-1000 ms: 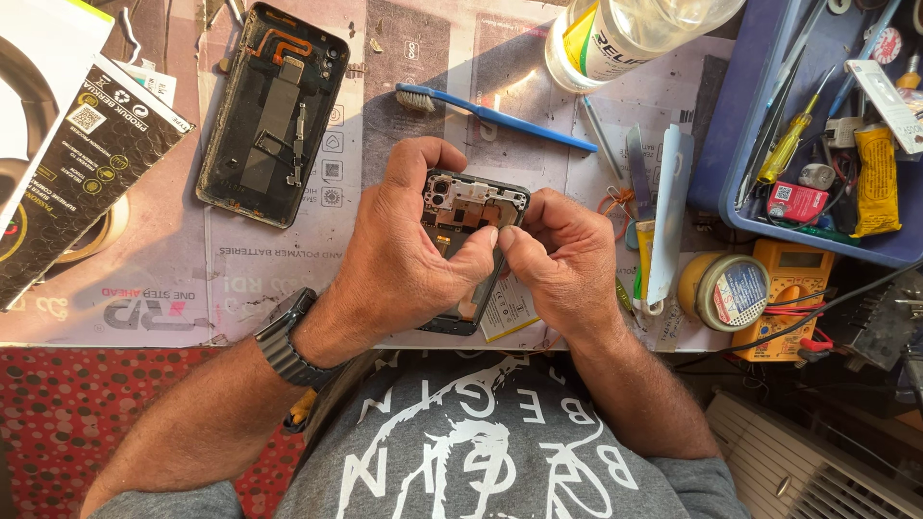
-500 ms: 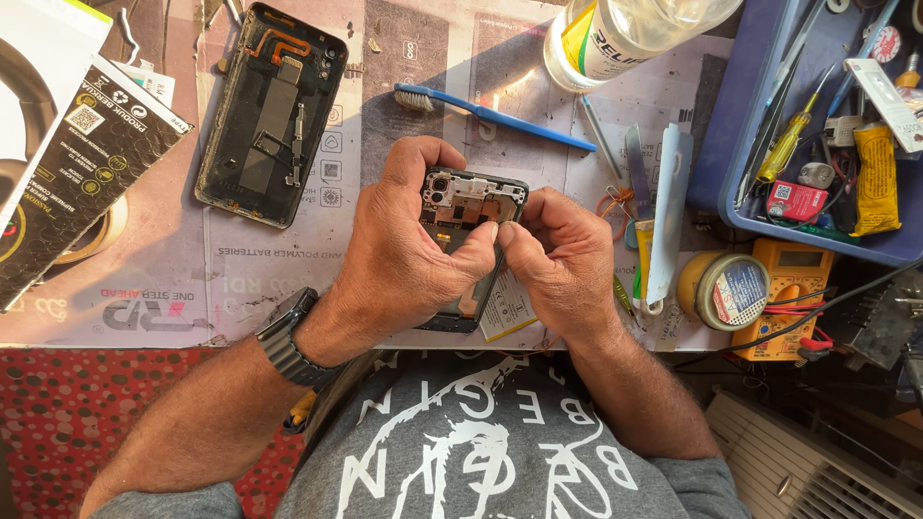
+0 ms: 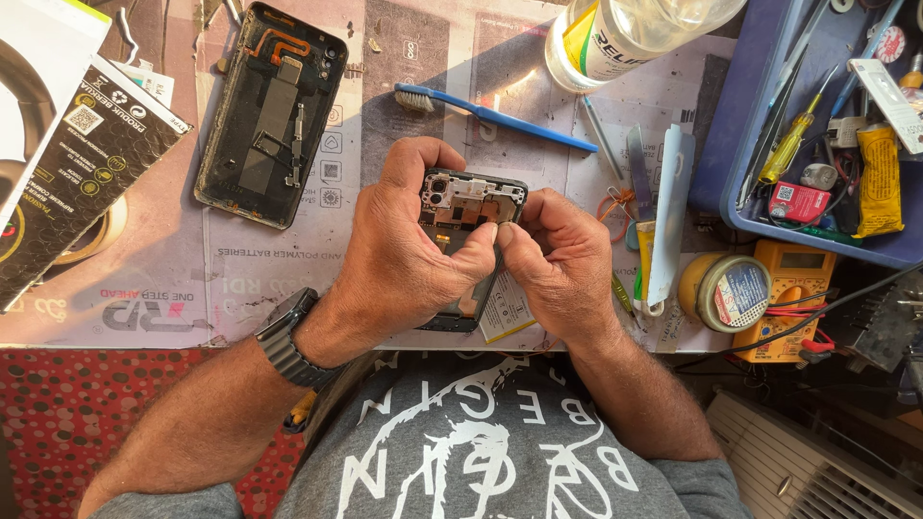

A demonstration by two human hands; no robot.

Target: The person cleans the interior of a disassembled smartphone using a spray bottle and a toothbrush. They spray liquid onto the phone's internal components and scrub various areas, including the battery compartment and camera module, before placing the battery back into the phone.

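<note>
Head view: both hands' fingers pinch a flat, rectangular opened phone (image 3: pixel 471 207), metal innards bare.

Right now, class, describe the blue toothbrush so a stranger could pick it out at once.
Start at the printed mat covering the bench. Just above the opened phone gripped by the left hand and right hand lies the toothbrush. It is the only long blue stick with pale bristles at its left end.

An opened phone (image 3: pixel 471 207) sits between both hands, toothbrush (image 3: pixel 490 112) behind, tool tray (image 3: pixel 731 163) right.
</note>
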